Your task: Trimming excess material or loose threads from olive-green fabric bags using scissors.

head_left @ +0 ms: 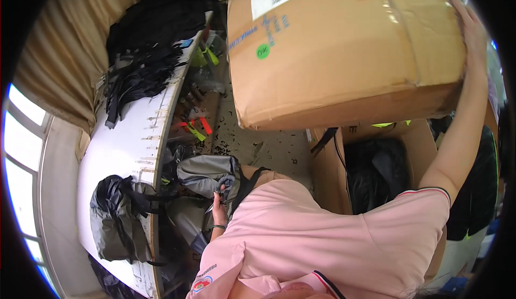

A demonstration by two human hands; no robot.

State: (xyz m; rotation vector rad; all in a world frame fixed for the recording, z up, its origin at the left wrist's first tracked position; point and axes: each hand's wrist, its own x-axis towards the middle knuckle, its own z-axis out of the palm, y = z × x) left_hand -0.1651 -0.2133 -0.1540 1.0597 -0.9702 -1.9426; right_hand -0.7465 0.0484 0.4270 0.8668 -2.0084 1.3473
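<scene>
The left hand (219, 213) has its fingers closed around the bunched mouth of a gray bag (207, 170), low and left of the middle of the frame. A snug hold there should stop the bag from slipping. The big box (349, 57) fills the upper right of the frame. The right hand (470, 25) lies along its right side, near the frame's edge. I cannot tell if that hand grips or only presses, or what holds up the box's left end. One hand may let it tip, so it seems best to keep it level, or put the bag down and use both hands.

Now the count, left to right: one curtain (64, 46), one white table (113, 151), and one black heap (166, 17) on it, too messy to count. Gray bags: three, one on the table, one lying just beside it, one in the left hand. One big box with one green dot (262, 51). One open box (419, 151) below it, with black stuff (373, 164) inside.
</scene>
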